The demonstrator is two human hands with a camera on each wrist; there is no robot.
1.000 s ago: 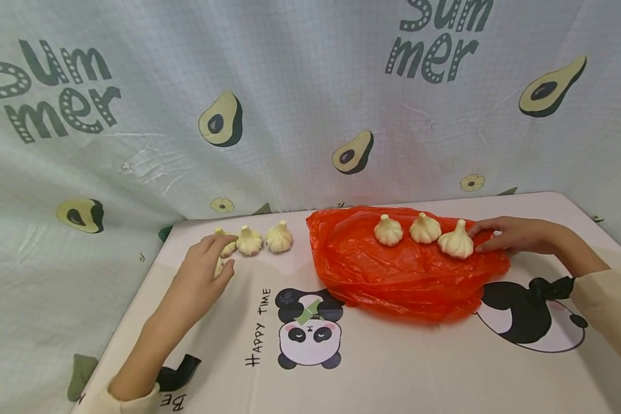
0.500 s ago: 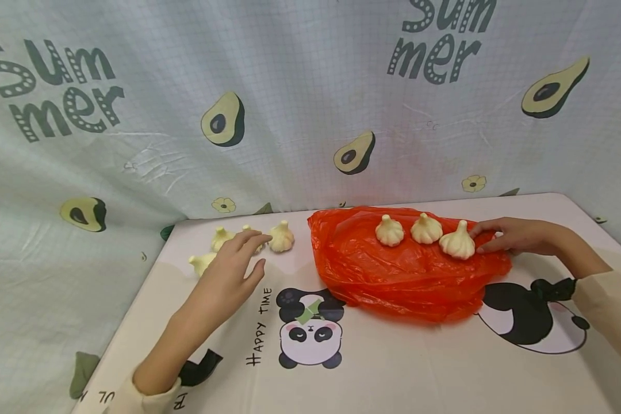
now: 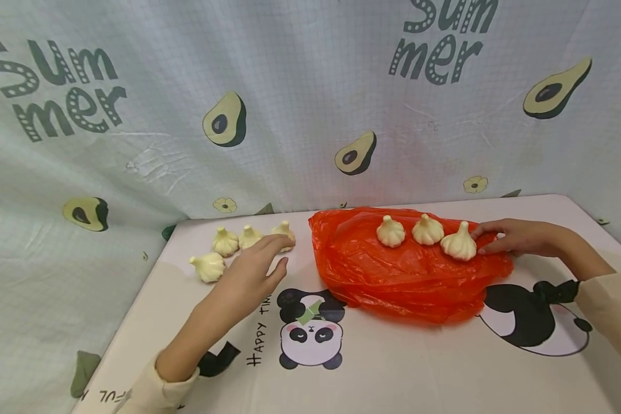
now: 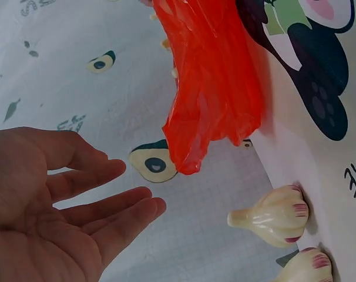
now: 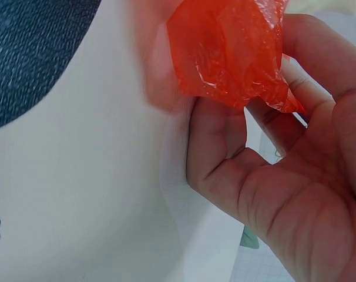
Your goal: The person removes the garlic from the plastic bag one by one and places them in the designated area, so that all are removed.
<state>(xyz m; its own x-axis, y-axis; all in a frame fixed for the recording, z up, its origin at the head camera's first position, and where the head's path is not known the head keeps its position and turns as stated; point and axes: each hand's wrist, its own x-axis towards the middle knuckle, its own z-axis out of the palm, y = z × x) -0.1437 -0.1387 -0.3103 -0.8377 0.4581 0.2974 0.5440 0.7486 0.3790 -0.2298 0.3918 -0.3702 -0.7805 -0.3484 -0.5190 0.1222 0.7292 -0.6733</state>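
Observation:
My left hand (image 3: 248,273) reaches over the table's left side, fingers fairly straight and holding nothing. In the head view its fingertips overlap a garlic bulb (image 3: 282,229); in the left wrist view a gap separates the fingers from the nearest bulb (image 4: 278,216). Other bulbs (image 3: 225,242) sit to the left of this hand. Over on the right, my right hand (image 3: 520,236) holds the side of a garlic bulb (image 3: 459,244) between thumb and fingers, above the edge of a red plastic bag (image 3: 393,282). The bag hides some fingertips in the right wrist view.
Two more garlic bulbs (image 3: 391,232) sit on the bag, left of the held one. Beneath everything lies a pale table cover (image 3: 372,374) with panda prints. An avocado-print curtain (image 3: 290,115) hangs behind the table.
My left hand has moved right along the row of garlic bulbs, from the leftmost ones to the bulb nearest the bag, uncovering the others. My right hand stays in place.

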